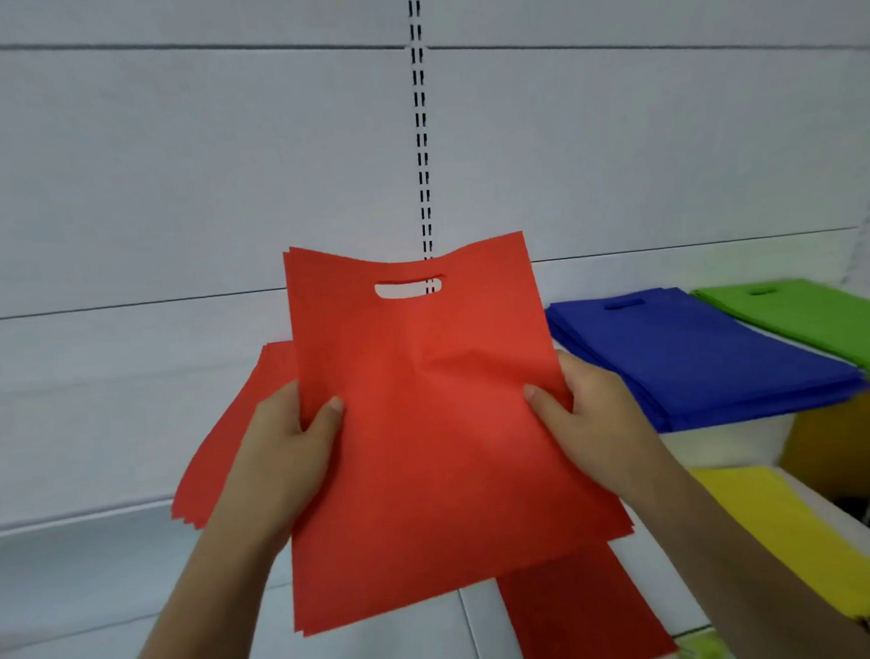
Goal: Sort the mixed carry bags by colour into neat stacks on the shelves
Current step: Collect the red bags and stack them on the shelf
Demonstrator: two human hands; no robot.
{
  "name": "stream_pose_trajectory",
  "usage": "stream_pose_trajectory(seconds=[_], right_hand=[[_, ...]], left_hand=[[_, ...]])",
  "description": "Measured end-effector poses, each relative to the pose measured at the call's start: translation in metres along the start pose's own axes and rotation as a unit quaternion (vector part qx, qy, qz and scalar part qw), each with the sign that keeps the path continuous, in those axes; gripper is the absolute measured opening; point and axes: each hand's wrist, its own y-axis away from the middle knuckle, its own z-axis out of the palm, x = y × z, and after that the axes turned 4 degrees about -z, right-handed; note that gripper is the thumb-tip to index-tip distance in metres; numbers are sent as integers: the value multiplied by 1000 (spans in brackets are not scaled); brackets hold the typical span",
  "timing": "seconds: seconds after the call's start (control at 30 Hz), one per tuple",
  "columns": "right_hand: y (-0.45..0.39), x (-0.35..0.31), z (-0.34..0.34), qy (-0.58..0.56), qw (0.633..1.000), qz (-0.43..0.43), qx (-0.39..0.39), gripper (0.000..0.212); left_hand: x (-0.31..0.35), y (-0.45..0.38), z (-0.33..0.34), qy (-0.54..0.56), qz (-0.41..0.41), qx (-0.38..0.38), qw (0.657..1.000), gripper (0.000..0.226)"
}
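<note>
We see the white shelving back wall (154, 168) filling most of the view, with one slotted upright (421, 124) running down its middle and one grey shelf surface (53, 572) at lower left.

In front of it we hold one small bundle of red bags (430, 432), several sheets thick judging by the layered edges at its bottom corner; the exact count cannot be told. The bundle stands nearly upright, its long axis vertical, the cut-out handle slot at the top and the bottom edge toward us, tilted slightly clockwise. Behind it we count at least two more groups of red: a fanned red stack (225, 447) slanting off to the lower left, and another red bag (587, 622) hanging down below the bundle.

To the right lie one stack of blue bags (692, 357) and, just beside it, one stack of green bags (824, 322), both flat on a shelf with their handle slots at the far end. Lower right shows one yellow bag (797, 535) lying diagonally.

Two hands are in view. Our left hand (286, 442) clamps the bundle's left edge, thumb on the front and fingers behind. Our right hand (593, 416) pinches the right edge the same way.
</note>
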Motion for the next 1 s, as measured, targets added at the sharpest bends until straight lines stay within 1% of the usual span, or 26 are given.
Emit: stream_pose_trajectory(seconds=[0.07, 0.17, 0.23, 0.4, 0.53, 0.63, 0.7, 0.8, 0.87, 0.93, 1.0], right_hand=[[23, 0, -14, 35, 999, 15, 11, 17], [67, 4, -34, 57, 996, 66, 7, 20], [99, 6, -45, 60, 994, 89, 10, 20], [182, 19, -67, 129, 981, 141, 21, 25], [231, 41, -88, 122, 974, 192, 15, 15], [261, 64, -101, 147, 963, 227, 4, 4], [278, 91, -106, 148, 955, 257, -1, 4], [297, 137, -108, 139, 943, 304, -12, 11], [303, 172, -106, 160, 941, 297, -16, 9], [302, 204, -104, 178, 941, 287, -22, 14], [297, 241, -102, 162, 942, 293, -41, 13]], left_hand=[[4, 19, 5, -14, 32, -16, 999, 13], [3, 47, 19, -30, 63, -50, 996, 14], [1, 67, 33, -20, 73, -66, 995, 18], [-9, 120, 79, 2, 86, -125, 988, 19], [-29, 146, 128, -32, 86, -195, 976, 19], [-50, 162, 163, -50, 69, -243, 966, 17], [-63, 171, 189, -59, 50, -271, 960, 18], [-85, 177, 228, -76, 13, -298, 951, 19], [-100, 178, 258, -83, -35, -313, 945, 23], [-114, 176, 287, -95, -78, -316, 941, 28], [-131, 172, 315, -103, -122, -316, 935, 37]])
